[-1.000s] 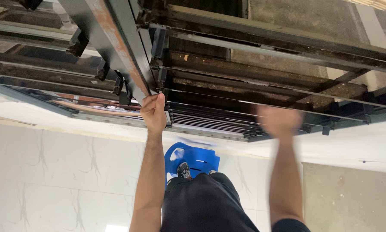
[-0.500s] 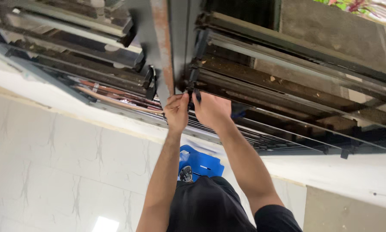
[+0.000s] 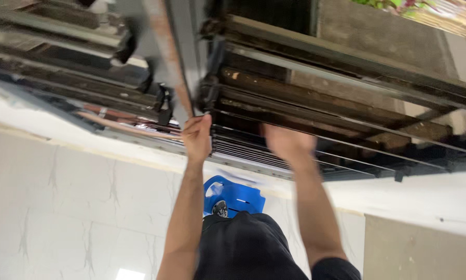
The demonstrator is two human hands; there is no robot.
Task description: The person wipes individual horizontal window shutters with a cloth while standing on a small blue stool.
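Frame: your black metal window frame point(image 3: 274, 98), slats stacked inside, fills the upper half.
Upright: rust-streaked grey bar point(image 3: 173, 57), top centre.
Left hand point(image 3: 197, 136): closed round the upright's lower end.
Right hand point(image 3: 289, 142): blurred at the slats; grip cannot be told.

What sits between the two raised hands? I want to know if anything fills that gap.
In the head view, thin stacked horizontal slats span the stretch between the left hand, closed on the rusty upright bar, and the blurred right hand.

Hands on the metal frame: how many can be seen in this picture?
2. The left hand grips the lower end of the rusty upright bar. The right hand, blurred, reaches the frame's slats beside it.
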